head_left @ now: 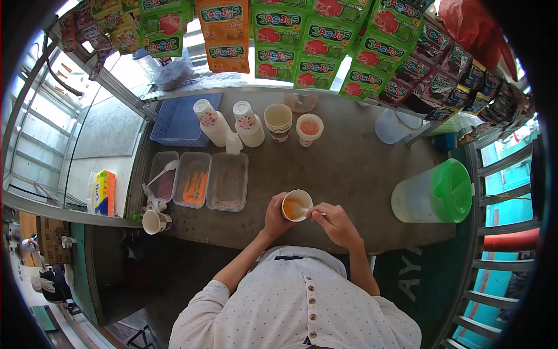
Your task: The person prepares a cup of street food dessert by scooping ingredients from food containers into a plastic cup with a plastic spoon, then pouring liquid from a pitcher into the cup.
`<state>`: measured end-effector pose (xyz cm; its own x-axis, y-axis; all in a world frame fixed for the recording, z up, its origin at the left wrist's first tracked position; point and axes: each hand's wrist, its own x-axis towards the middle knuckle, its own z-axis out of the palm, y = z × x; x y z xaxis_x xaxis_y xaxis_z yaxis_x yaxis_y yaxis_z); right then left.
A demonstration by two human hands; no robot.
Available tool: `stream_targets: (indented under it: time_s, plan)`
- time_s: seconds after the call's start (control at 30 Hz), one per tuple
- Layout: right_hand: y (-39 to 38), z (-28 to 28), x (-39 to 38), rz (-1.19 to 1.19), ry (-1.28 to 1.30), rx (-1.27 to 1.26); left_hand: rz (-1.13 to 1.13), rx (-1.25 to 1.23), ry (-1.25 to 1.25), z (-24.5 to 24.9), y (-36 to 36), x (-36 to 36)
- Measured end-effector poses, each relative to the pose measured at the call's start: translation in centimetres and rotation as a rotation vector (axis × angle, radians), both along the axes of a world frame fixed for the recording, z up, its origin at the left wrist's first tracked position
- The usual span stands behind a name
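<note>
My left hand (276,216) is wrapped round the side of a paper cup (288,216) at the front of the counter. Orange liquid (290,203) shows inside the cup. A pale spoon (307,212) dips into the liquid, its handle pinched between the fingers of my right hand (337,225). The spoon's bowl is partly hidden in the drink. Left of the cup stand clear plastic tubs: one with a brownish residue (228,180), one with orange sachets or strips (192,180), and one holding dark powder and a white spoon (164,174).
Stacks of paper cups (251,128) stand at the back, beside a cup with pinkish-orange contents (308,129). A green-lidded pitcher (433,192) is on the right. A blue basket (180,119) and another paper cup (156,222) are at left. Drink sachets (278,38) hang overhead.
</note>
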<state>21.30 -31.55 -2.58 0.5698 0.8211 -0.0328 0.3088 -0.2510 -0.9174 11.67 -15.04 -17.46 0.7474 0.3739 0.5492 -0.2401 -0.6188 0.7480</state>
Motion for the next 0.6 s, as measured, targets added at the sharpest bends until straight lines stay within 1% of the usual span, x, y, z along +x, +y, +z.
stream_targets:
  time_s: [0.13, 0.2, 0.23, 0.3, 0.33, 0.4, 0.43, 0.5, 0.53, 0.6]
  plan:
    - [0.03, -0.24, -0.10, -0.046, 0.004, 0.010, 0.021, 0.037, -0.026, 0.13, -0.02, 0.13]
    - [-0.11, -0.83, 0.19, -0.001, -0.073, -0.010, 0.017, 0.042, -0.027, 0.20, -0.08, 0.11]
    - [0.00, -0.76, 0.12, 0.001, -0.073, -0.009, 0.017, 0.049, -0.025, 0.24, 0.00, 0.03]
    - [0.18, -0.47, -0.13, -0.058, 0.047, 0.061, 0.043, 0.096, 0.008, 0.27, 0.10, -0.09]
    - [0.06, -0.49, -0.11, -0.061, 0.048, 0.059, 0.066, 0.141, 0.039, 0.30, 0.03, -0.11]
    - [0.01, -0.51, 0.13, -0.014, -0.195, -0.006, 0.020, 0.116, 0.020, 0.08, 0.13, 0.01]
    - [0.10, -0.47, 0.08, -0.012, -0.195, -0.003, -0.021, 0.092, 0.003, -0.12, 0.29, 0.01]
    - [0.12, -0.37, -0.12, -0.040, 0.084, 0.012, -0.020, 0.071, -0.032, -0.44, 0.22, 0.11]
    - [0.06, -0.44, -0.13, -0.042, 0.085, 0.010, -0.023, 0.046, -0.067, -0.53, 0.06, 0.14]
    - [0.03, -0.58, 0.04, -0.010, -0.317, -0.022, -0.026, 0.049, -0.045, -0.45, 0.03, 0.00]
